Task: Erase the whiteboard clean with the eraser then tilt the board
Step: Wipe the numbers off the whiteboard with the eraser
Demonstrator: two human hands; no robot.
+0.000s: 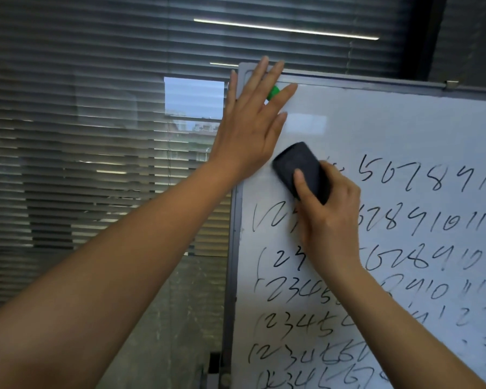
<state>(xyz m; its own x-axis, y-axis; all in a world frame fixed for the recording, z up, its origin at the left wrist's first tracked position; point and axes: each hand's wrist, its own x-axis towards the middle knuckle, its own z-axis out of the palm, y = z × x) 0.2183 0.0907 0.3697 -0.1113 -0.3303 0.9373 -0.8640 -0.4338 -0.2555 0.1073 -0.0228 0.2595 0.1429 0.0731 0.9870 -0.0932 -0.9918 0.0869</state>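
Erasing the top row, board braced

Wiping is where we judge the task stands: only the top-left patch of the board [376,130] looks clean, and rows of handwritten numbers [421,175] fill the rest. Our right hand [330,217] grips the eraser [302,171], thumb curled over its back and the other fingers wrapped round its far side, pressing it flat against the board at the start of the top row. Our left hand [250,127] lies flat on the upper-left corner, fingers straight and spread, holding nothing; we take it as a brace so the board doesn't swing under the wiping. A green magnet [272,93] peeks out between those fingers. Blinds [96,136] hang behind. Tilting comes later, we reckon; lots of ink left.
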